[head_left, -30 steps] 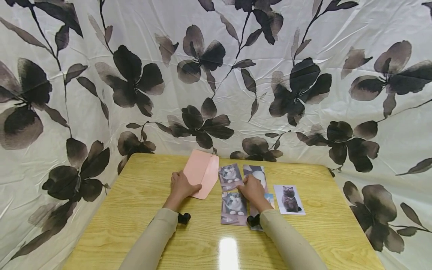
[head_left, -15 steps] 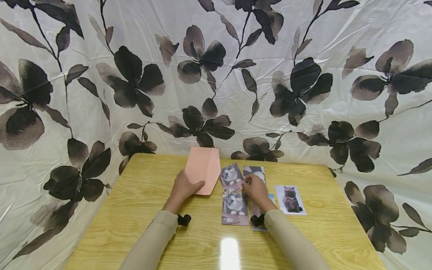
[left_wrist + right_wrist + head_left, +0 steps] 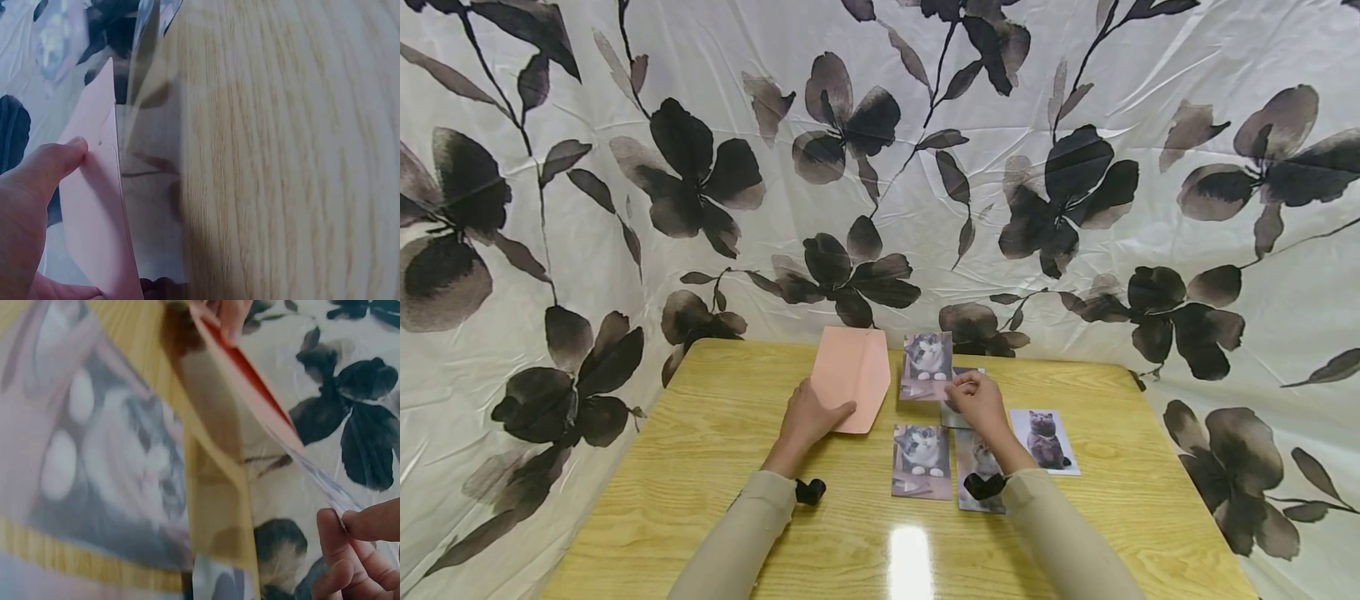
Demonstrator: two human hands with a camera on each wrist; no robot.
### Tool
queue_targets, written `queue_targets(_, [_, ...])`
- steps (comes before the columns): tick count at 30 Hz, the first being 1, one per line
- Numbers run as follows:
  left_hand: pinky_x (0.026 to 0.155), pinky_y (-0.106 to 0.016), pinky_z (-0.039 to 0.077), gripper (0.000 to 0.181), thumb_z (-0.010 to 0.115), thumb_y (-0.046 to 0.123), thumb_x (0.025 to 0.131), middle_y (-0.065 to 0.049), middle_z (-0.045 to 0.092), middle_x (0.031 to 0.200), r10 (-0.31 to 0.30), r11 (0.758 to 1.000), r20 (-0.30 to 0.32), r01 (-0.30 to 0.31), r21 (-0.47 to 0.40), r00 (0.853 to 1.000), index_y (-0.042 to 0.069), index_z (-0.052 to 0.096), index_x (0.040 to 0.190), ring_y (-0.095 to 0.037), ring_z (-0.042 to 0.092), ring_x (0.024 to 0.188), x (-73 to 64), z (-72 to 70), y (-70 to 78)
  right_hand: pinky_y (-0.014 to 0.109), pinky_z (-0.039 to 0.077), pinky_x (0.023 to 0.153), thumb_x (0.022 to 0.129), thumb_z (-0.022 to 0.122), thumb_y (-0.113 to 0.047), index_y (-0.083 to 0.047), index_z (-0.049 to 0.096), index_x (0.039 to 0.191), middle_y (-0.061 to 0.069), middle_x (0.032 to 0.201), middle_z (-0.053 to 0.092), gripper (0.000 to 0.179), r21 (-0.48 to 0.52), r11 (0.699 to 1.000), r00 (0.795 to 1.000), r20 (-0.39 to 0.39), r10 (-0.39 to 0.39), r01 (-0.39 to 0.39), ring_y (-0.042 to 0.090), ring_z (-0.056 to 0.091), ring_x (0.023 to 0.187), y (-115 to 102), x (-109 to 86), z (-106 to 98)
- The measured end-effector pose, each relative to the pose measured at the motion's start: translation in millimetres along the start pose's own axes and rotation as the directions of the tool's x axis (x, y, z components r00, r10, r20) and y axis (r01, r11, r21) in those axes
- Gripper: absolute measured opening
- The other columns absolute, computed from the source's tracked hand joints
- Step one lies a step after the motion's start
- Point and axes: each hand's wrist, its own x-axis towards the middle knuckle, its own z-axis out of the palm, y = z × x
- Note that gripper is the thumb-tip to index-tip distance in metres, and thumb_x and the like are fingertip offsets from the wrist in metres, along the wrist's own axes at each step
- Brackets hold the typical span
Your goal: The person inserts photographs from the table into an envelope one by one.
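Observation:
My left hand [image 3: 807, 417] grips a pink envelope [image 3: 850, 371] by its lower left side, the thumb across its face. In the left wrist view the envelope [image 3: 94, 206] stands tilted up off the wooden table. Between thumb and forefinger, my right hand [image 3: 983, 407] pinches a photo card of a grey-and-white cat [image 3: 927, 360] by its lower right corner. This card is raised just right of the envelope. Seen from the right wrist, the held card [image 3: 325, 481] is nearly edge-on, and the envelope [image 3: 256, 394] shows a red inside.
A similar cat photo [image 3: 921, 458] lies in front on the table [image 3: 850, 517]. Beside it, another photo card [image 3: 979, 462] is partly under my right wrist. One more card [image 3: 955, 417] is mostly behind the right hand. A dark grey cat photo [image 3: 1045, 442] lies farther right.
My right hand has picked up the upper left cat photo from the table and raised it. Earlier, my left hand tilted the envelope up; it now holds it nearly still.

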Motion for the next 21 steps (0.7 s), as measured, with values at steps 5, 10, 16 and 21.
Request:
queue_targets(5, [0.107,-0.059,0.048,0.105,0.088,0.047,0.086,-0.034,0.053,0.143,0.009,1.0,-0.014,-0.008,0.01,1.0,-0.014,0.037,0.154,-0.048,0.057,0.127,-0.2,2.2,0.7,0.027,0.044,0.064,0.098,0.08,-0.013,0.001,0.071,0.104,0.01,0.084,0.078,0.018,0.118,0.993,0.999,0.037,0.021,-0.025,0.027,0.07,0.08,-1.7,-3.1,9.0])
queue_targets(10, [0.105,-0.059,0.05,0.106,0.089,0.05,0.084,-0.035,0.055,0.143,0.0,0.999,-0.017,0.001,0.036,1.0,-0.014,0.039,0.153,-0.048,0.059,0.127,-4.1,2.9,5.0,0.031,0.043,0.066,0.1,0.078,-0.018,-0.002,0.07,0.104,0.012,0.087,0.079,0.019,0.15,0.985,0.994,0.087,0.068,-0.08,0.047,0.069,0.1,-3.5,-7.4,19.3])
queue_targets(16, [0.105,-0.061,0.05,0.109,0.087,0.053,0.084,-0.035,0.054,0.144,-0.032,0.994,0.003,0.032,0.102,0.999,-0.014,0.038,0.154,-0.05,0.057,0.13,-6.7,3.7,10.3,0.031,0.044,0.06,0.101,0.077,-0.024,-0.006,0.072,0.106,0.014,0.095,0.079,0.02,0.133,0.975,0.978,0.132,0.159,-0.177,0.034,0.067,0.081,-6.9,-8.5,33.1])
queue_targets(21, [0.103,-0.061,0.051,0.11,0.087,0.055,0.085,-0.035,0.054,0.143,-0.038,0.989,0.004,0.037,0.141,0.999,-0.015,0.037,0.153,-0.051,0.057,0.129,-7.7,4.9,12.4,0.029,0.042,0.056,0.1,0.079,-0.024,-0.005,0.073,0.104,0.012,0.091,0.08,0.02,0.133,0.976,0.978,0.142,0.153,-0.172,0.028,0.062,0.07,-7.3,-8.2,45.4])
